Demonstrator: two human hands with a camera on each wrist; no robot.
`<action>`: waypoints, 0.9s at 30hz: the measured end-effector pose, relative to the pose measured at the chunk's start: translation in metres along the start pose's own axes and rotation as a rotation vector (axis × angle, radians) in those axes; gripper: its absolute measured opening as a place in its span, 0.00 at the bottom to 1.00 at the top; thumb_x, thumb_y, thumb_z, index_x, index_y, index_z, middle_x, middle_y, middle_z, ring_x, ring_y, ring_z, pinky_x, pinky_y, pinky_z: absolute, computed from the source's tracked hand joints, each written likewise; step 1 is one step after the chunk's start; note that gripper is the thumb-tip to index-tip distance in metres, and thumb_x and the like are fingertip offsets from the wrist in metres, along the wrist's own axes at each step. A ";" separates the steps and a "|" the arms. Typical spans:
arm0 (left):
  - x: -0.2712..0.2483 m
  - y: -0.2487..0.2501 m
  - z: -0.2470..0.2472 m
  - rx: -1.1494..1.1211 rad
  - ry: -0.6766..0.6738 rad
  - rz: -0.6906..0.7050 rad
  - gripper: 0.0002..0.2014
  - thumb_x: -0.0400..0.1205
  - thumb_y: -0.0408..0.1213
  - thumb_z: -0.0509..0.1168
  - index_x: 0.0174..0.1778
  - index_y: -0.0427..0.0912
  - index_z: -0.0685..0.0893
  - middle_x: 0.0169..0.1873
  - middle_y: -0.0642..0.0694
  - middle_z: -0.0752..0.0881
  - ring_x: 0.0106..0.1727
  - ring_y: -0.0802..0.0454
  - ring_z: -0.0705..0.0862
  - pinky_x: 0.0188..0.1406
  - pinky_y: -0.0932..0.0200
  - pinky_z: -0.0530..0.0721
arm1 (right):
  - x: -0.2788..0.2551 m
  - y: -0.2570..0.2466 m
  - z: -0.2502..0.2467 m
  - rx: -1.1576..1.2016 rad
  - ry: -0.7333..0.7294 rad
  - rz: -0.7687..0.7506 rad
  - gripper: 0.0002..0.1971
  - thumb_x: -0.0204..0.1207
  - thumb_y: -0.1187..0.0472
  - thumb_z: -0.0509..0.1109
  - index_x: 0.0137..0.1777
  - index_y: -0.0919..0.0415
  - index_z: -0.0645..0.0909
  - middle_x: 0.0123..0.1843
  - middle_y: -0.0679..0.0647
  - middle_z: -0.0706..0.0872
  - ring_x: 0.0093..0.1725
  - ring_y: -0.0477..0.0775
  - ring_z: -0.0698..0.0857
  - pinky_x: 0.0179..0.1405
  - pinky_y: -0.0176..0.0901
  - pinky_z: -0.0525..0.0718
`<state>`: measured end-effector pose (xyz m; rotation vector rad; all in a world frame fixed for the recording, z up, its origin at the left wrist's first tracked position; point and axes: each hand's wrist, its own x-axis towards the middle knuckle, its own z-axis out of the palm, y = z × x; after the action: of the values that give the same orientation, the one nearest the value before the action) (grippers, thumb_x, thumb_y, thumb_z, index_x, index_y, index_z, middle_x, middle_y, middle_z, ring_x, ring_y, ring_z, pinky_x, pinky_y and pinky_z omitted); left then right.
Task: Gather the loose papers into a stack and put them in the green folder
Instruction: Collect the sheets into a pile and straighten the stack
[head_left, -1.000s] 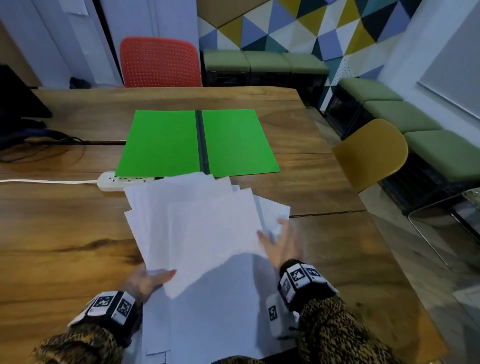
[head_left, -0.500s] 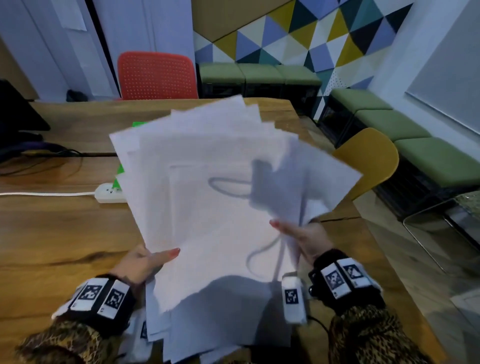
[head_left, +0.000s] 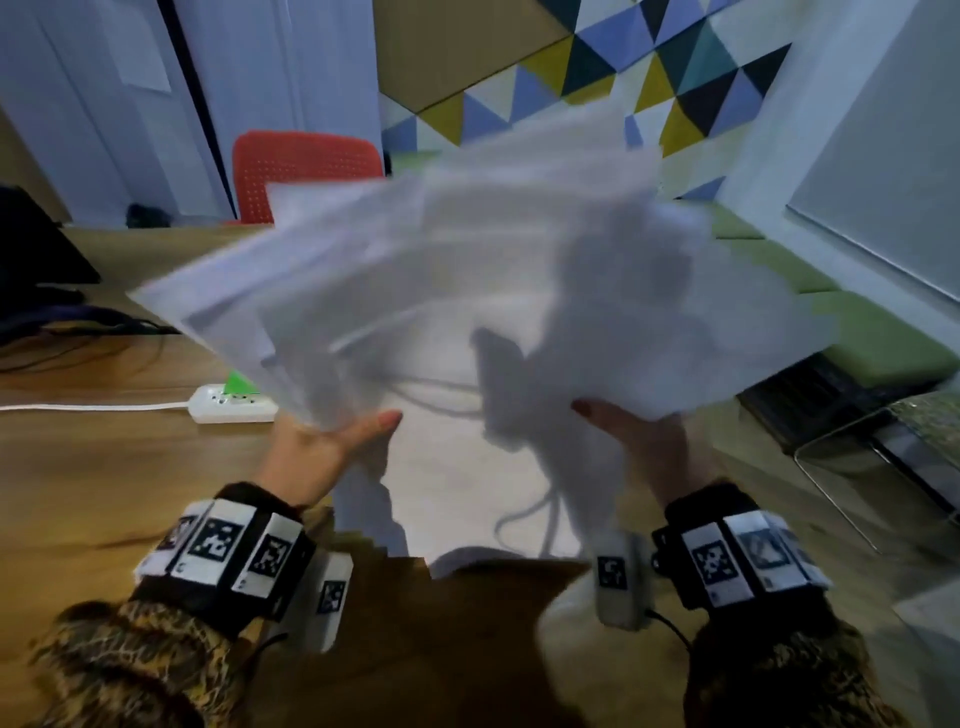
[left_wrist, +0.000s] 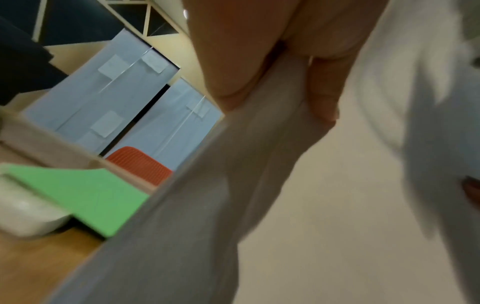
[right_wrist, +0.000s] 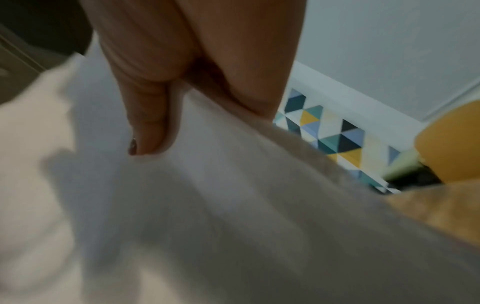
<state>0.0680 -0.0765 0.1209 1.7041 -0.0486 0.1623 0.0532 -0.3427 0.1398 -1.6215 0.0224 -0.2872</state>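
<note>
The papers (head_left: 467, 312), thin white sheets blurred and fanned unevenly, hang above the wooden table (head_left: 78, 493), pinched at their near edge by both hands. The left hand (head_left: 317, 452) clamps them at 8 o'clock, thumb on top, and the right hand (head_left: 644, 447) at 4 o'clock likewise. No writing on them can be read. The green folder (left_wrist: 85, 195), flat and matte, lies on the table behind them at 12 o'clock, touching a white plastic power strip (head_left: 231, 404). An orange perforated chair (head_left: 306, 171) stands beyond.
</note>
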 end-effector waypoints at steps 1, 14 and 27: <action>0.003 0.008 -0.003 -0.011 0.014 0.079 0.08 0.69 0.26 0.73 0.43 0.36 0.85 0.29 0.59 0.88 0.32 0.77 0.84 0.33 0.83 0.77 | -0.001 -0.009 -0.002 0.008 0.023 -0.044 0.17 0.61 0.70 0.80 0.47 0.54 0.82 0.40 0.34 0.88 0.36 0.25 0.85 0.36 0.18 0.80; -0.002 0.023 -0.004 -0.150 -0.055 0.307 0.24 0.54 0.36 0.83 0.46 0.49 0.86 0.40 0.67 0.91 0.44 0.69 0.88 0.46 0.72 0.84 | -0.014 -0.028 -0.007 0.006 -0.046 -0.246 0.32 0.59 0.59 0.82 0.62 0.70 0.77 0.53 0.59 0.89 0.53 0.51 0.89 0.49 0.43 0.88; -0.015 0.055 0.000 -0.057 0.132 0.406 0.14 0.64 0.36 0.76 0.45 0.50 0.87 0.37 0.62 0.91 0.47 0.61 0.89 0.51 0.66 0.86 | -0.023 -0.026 0.000 0.143 0.134 -0.306 0.22 0.65 0.75 0.75 0.60 0.67 0.77 0.43 0.42 0.91 0.43 0.35 0.87 0.39 0.26 0.83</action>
<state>0.0468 -0.0855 0.1730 1.6064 -0.2990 0.5690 0.0264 -0.3367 0.1611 -1.4593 -0.1418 -0.6193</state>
